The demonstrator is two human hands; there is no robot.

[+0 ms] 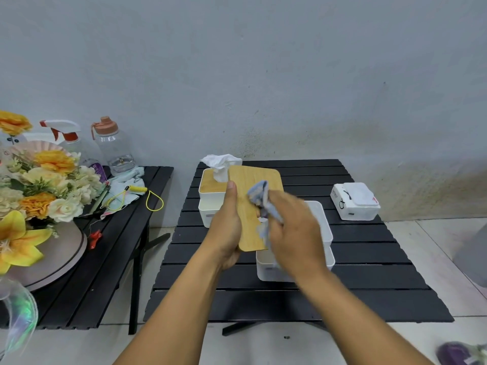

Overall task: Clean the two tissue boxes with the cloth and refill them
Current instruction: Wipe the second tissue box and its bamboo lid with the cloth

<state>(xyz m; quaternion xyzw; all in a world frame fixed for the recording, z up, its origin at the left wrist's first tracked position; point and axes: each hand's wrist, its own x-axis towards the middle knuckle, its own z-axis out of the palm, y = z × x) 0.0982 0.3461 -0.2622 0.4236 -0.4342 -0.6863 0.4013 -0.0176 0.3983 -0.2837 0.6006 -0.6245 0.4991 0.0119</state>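
Two tissue boxes on the black slatted bench (369,262). Far box (210,196) has its wooden top on with a tissue (221,164) sticking out, so it looks refilled. Near box (320,227) sits open right under the hands, white and apparently empty; interior mostly hidden.

Left hand (226,227) grip closed on the near box's wooden lid (250,206), thumb along the left edge, fingers behind, lid tilted up toward the camera so its face is exposed for wiping. Right hand (292,233) grip closed on the bunched blue cloth (261,198), pressed against the lid's right part; hand is motion-blurred, likely mid-wipe.

Lid held over the open box, probably so it can go straight back on.

White tissue pack (354,201) lies well apart at the bench's right, likely the refill for the near box. Judgement: second box at the cleaning step, refill not yet done.

Side bench (147,185) on the left carries flowers (44,185), a spray bottle (66,135) and a water bottle (116,148), unused now.
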